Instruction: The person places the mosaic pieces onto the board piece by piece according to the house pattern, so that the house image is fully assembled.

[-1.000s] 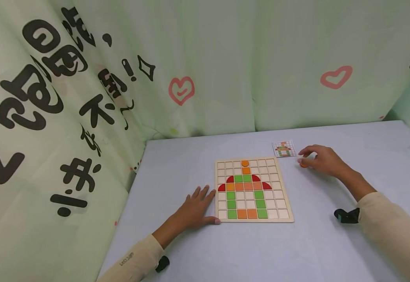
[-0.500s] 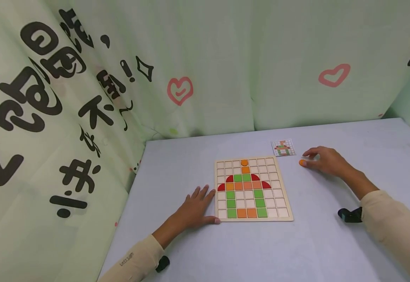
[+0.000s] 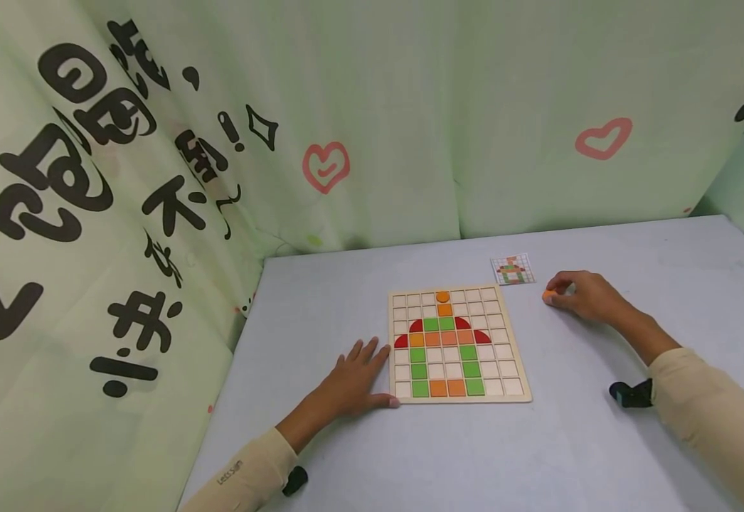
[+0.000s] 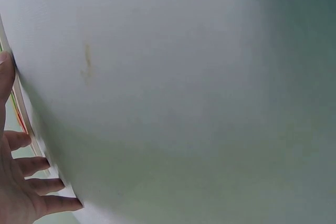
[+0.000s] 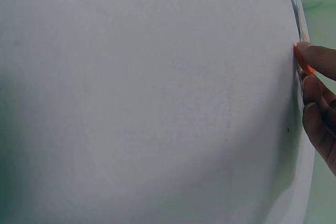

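A square wooden grid board (image 3: 522,380) lies flat on the table, with green, orange and red tiles set in part of its cells. An orange disc (image 3: 444,296) fills a cell of its top row. My left hand (image 3: 353,384) rests with spread fingers at the board's left edge, thumb at the near corner. Right of the board, my right hand (image 3: 590,295) pinches an orange round tile (image 3: 548,295) between thumb and fingers, close over the table. The right wrist view shows this orange tile (image 5: 303,60) partly covered by the fingertips.
A small printed card (image 3: 513,269) with a similar coloured pattern lies behind the board's far right corner. The pale cloth-covered table (image 3: 461,455) ends at a light green curtain (image 3: 397,85) at the back and left.
My right hand has drawn its fingers together on the orange round tile, which showed less covered half a second ago. The left hand and the board keep their places.
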Demonstrator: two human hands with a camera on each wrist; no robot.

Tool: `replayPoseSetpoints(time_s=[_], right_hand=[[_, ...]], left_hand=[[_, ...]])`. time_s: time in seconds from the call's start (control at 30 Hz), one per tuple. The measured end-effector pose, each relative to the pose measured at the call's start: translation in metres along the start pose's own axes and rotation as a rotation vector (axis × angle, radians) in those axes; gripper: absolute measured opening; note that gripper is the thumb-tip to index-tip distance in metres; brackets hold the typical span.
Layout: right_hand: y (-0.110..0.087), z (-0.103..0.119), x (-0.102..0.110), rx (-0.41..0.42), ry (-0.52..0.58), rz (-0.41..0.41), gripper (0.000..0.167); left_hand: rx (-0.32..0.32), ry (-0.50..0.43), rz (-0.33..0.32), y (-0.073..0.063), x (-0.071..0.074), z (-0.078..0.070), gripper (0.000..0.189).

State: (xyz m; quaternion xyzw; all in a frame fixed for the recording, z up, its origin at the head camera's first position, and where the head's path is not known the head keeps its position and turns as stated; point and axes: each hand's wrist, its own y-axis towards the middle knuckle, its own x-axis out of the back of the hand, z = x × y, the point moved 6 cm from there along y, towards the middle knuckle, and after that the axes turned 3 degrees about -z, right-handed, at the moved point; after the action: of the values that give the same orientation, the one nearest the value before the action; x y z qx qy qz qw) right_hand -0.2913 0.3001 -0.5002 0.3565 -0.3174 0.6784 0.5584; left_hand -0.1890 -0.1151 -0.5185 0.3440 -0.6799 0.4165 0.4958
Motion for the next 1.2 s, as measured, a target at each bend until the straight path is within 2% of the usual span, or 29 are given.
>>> replayPoseSetpoints(time_s=[0.3,0.57,1.0,1.2], right_hand=[[-0.001,0.001,-0.005,-0.003,-0.016,0.008,0.029],[0.001,0.01,-0.005,0.027,0.0,0.006,0.027],[0.004,0.027,-0.012,0.031,0.199,0.081,0.03],[0.006,0.038,-0.018,0.07,0.289,0.138,0.035]], left_hand=[[-0.009,-0.002,0.001,-0.001,0.0,0.0,0.101],[-0.014,-0.008,-0.001,-0.001,0.001,0.0,0.102],[-0.023,-0.007,-0.014,-0.001,0.001,-0.001,0.101],[-0.024,-0.01,-0.014,-0.002,0.001,0.0,0.101]])
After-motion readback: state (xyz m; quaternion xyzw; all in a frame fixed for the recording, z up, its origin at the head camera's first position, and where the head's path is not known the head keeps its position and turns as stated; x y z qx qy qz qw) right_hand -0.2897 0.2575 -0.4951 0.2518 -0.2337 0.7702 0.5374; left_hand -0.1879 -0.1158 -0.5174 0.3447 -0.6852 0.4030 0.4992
